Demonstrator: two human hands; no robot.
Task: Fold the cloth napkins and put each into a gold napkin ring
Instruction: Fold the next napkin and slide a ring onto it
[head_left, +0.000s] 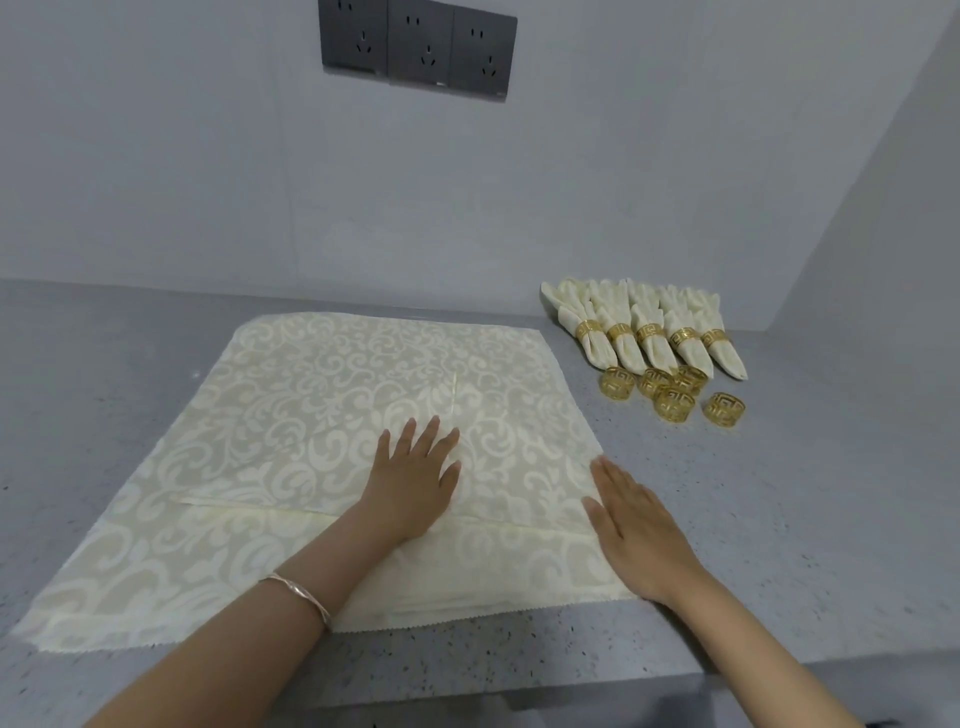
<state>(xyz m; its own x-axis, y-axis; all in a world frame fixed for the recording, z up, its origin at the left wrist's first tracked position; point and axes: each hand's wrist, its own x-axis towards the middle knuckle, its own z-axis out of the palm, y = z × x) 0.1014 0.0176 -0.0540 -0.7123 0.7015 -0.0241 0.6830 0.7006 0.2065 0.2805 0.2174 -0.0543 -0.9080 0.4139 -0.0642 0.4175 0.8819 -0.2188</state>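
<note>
A stack of cream damask napkins (322, 405) lies flat on the grey counter, the top one partly folded, with a folded edge running across near the front. My left hand (415, 478) presses flat on its middle, fingers straight. At the stack's right edge my right hand (634, 525) rests flat with straight fingers, partly on the cloth. To the back right lie several folded napkins in gold rings (649, 332). In front of them stand several loose gold napkin rings (670, 395).
The speckled grey counter (779, 493) ends at a front edge near the bottom right. A grey wall rises behind, with a row of dark power sockets (415, 47) high up. A side wall closes the right.
</note>
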